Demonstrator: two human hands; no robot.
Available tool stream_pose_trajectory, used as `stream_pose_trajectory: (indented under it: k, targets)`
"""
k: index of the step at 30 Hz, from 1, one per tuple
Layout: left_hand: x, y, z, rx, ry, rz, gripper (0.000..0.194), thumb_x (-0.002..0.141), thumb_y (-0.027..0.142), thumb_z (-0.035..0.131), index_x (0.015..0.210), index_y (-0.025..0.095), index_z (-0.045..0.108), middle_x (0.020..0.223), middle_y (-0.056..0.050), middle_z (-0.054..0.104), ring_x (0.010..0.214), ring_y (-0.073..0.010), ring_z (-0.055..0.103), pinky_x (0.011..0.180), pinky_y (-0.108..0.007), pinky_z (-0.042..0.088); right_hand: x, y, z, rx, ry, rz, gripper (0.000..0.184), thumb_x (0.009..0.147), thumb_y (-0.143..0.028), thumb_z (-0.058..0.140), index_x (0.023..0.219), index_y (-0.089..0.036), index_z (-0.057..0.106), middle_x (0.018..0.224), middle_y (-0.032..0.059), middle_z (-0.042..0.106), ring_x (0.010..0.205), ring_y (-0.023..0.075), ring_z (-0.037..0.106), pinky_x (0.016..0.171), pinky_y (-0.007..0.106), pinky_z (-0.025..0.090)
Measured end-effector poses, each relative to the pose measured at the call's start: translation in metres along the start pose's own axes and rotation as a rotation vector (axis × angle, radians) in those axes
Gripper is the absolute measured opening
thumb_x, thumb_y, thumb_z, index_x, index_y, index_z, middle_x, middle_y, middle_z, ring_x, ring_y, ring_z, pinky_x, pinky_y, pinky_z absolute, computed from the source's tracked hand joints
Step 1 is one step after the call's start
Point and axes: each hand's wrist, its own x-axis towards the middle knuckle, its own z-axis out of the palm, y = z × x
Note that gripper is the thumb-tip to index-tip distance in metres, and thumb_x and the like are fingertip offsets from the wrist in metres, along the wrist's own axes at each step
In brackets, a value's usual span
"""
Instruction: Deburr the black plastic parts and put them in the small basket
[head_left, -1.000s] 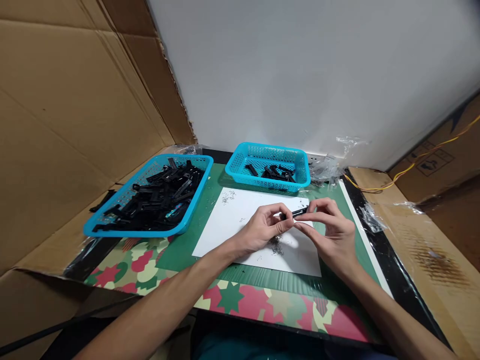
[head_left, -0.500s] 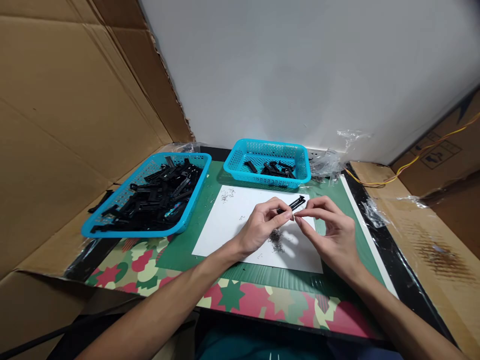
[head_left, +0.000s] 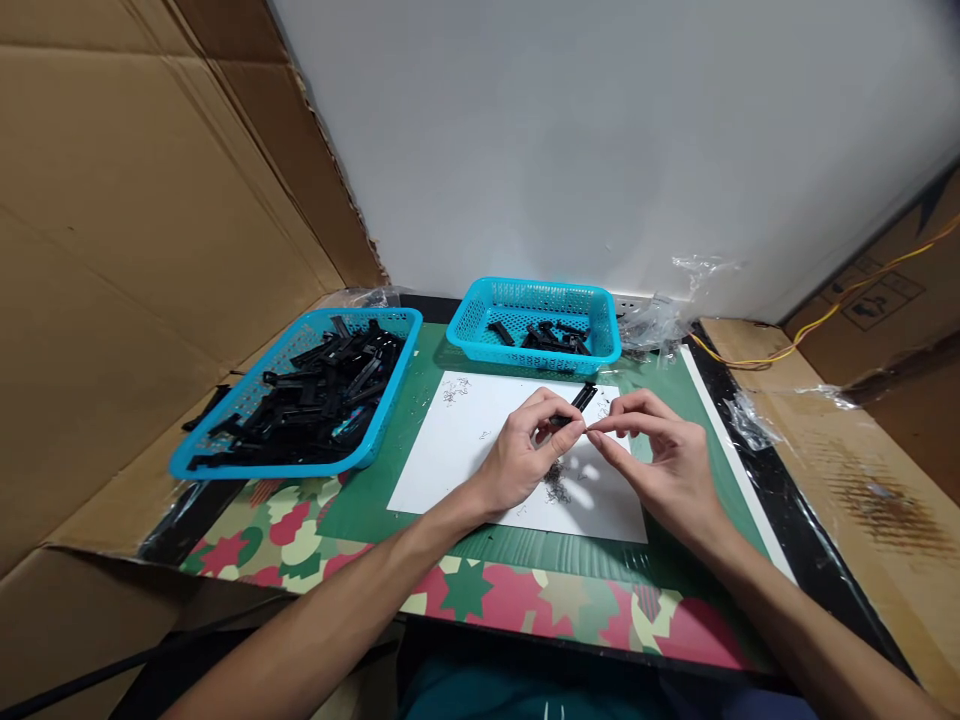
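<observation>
My left hand (head_left: 531, 448) is closed around a slim black plastic part (head_left: 583, 398), whose far end sticks out above the fingers. Close on its right, my right hand (head_left: 660, 455) pinches thumb and forefinger together at the left fingertips. Whatever lies in that pinch is too small to make out. Beneath the hands is a white sheet (head_left: 435, 455) of paper or board. A small pile of tiny metal pieces, perhaps springs (head_left: 556, 486), rests on it, partly hidden by the left hand. More tiny pieces (head_left: 454, 389) are scattered at the sheet's far left corner.
A blue basket (head_left: 409, 375) heaped with black plastic parts (head_left: 322, 400) stands at the left. Behind the sheet, a second blue basket (head_left: 459, 345) holds fewer such parts. Clear plastic bags (head_left: 656, 325) and yellow wires (head_left: 780, 358) lie at the right back. Cardboard (head_left: 150, 200) walls the left side.
The black part has tilted more upright in my left hand, its far end shifting slightly left. Both hands stay nearly in place, fingertips close together.
</observation>
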Motion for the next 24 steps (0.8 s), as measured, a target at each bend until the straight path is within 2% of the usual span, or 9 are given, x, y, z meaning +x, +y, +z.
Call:
stream_pose_trajectory:
  k: [3,6,9,13,16,19,22,24]
  targets:
    - [0.000,0.000,0.000,0.005,-0.015,-0.008,0.026,0.103,0.042,0.063,0.097,0.018,0.072,0.096,-0.005,0.060,0.086,-0.0177,0.056,0.076,-0.030,0.043,0.000,-0.002,0.001,0.001,0.017,-0.003,0.008,0.092,-0.024,0.074,0.092,-0.024,0.082,0.087,0.0041,0.065,0.074,0.0178,0.060,0.065,0.034,0.053]
    - [-0.001,0.001,-0.002,-0.011,-0.053,-0.001,0.027,0.105,0.041,0.058,0.102,0.019,0.075,0.102,-0.006,0.061,0.096,-0.0191,0.058,0.083,-0.031,0.044,-0.001,-0.003,0.002,-0.054,0.072,-0.066,0.008,0.093,-0.021,0.072,0.092,-0.023,0.080,0.088,0.0041,0.063,0.071,0.0162,0.059,0.064,0.033,0.053]
    - [0.000,0.000,-0.002,-0.028,-0.053,0.011,0.025,0.106,0.038,0.058,0.110,0.021,0.075,0.109,-0.007,0.062,0.103,-0.0199,0.059,0.090,-0.031,0.045,-0.002,0.001,0.001,-0.186,0.127,-0.223,0.010,0.094,-0.016,0.071,0.095,-0.023,0.078,0.093,0.0052,0.063,0.065,0.0136,0.058,0.061,0.033,0.054]
    - [0.001,-0.005,0.000,-0.091,0.003,0.001,0.024,0.099,0.038,0.070,0.117,0.022,0.069,0.112,-0.006,0.064,0.092,-0.0169,0.058,0.087,-0.031,0.047,-0.001,0.011,-0.005,-0.376,0.149,-0.421,0.015,0.095,-0.013,0.069,0.099,-0.025,0.077,0.090,0.0057,0.068,0.058,0.0126,0.058,0.056,0.030,0.052]
    - [0.000,-0.009,0.003,-0.201,0.062,-0.013,0.038,0.091,0.038,0.081,0.118,0.022,0.060,0.110,-0.005,0.062,0.093,-0.0166,0.061,0.086,-0.029,0.049,-0.002,0.015,-0.008,-0.482,0.119,-0.509,0.016,0.095,-0.010,0.067,0.099,-0.024,0.076,0.081,0.0033,0.072,0.054,0.0111,0.057,0.053,0.028,0.048]
    - [0.001,-0.010,0.005,-0.274,0.064,-0.021,0.051,0.086,0.037,0.086,0.124,0.023,0.055,0.106,-0.004,0.063,0.096,-0.0172,0.063,0.085,-0.028,0.050,-0.003,0.016,-0.008,-0.536,0.058,-0.551,0.013,0.096,-0.010,0.067,0.098,-0.021,0.074,0.069,-0.0001,0.068,0.052,0.0105,0.055,0.053,0.027,0.043]
    - [0.001,-0.008,0.004,-0.265,0.039,-0.023,0.056,0.086,0.033,0.086,0.134,0.023,0.059,0.105,-0.005,0.066,0.099,-0.0180,0.064,0.085,-0.028,0.050,-0.004,0.016,-0.007,-0.578,-0.006,-0.575,0.012,0.099,-0.011,0.065,0.094,-0.020,0.072,0.065,-0.0017,0.065,0.052,0.0101,0.054,0.053,0.026,0.040]
    - [0.002,-0.006,0.003,-0.222,0.029,-0.014,0.052,0.086,0.029,0.086,0.133,0.022,0.066,0.107,-0.006,0.069,0.096,-0.0178,0.064,0.084,-0.028,0.050,-0.004,0.017,-0.007,-0.573,-0.036,-0.592,0.014,0.100,-0.012,0.063,0.092,-0.019,0.072,0.066,-0.0015,0.065,0.052,0.0095,0.053,0.053,0.026,0.038]
